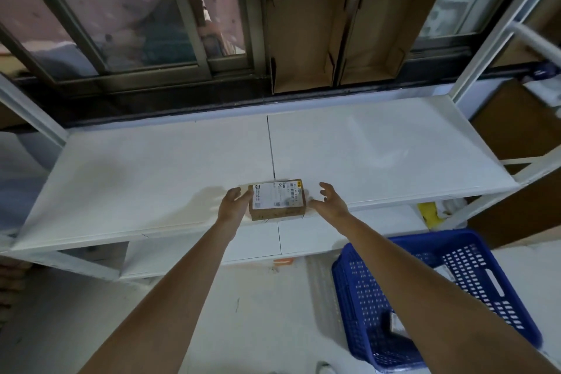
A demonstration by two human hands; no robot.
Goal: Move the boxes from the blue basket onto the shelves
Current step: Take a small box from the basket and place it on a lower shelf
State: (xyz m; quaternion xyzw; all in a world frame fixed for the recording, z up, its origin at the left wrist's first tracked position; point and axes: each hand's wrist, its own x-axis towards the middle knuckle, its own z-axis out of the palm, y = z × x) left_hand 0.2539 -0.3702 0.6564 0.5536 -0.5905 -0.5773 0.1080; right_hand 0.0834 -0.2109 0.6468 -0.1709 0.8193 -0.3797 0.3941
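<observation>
A small brown box (277, 200) with a white label sits on the white shelf (151, 167), close to the front edge. It lies right between the two hands. The left hand (234, 201) is at the box's left end, fingers straight and touching or almost touching it; I cannot tell which. The right hand (329, 199) is just beside the box's right end, its grip let go, fingers spread and loosely bent with nothing in them.

Below and to the right of the right hand, the blue basket (358, 291) sits on the floor, with more boxes (397, 325) inside. Far behind the hands, past the shelf, flat cardboard (340, 27) leans against a window (121, 15). Something yellow (428, 214) lies under the shelf, to the right.
</observation>
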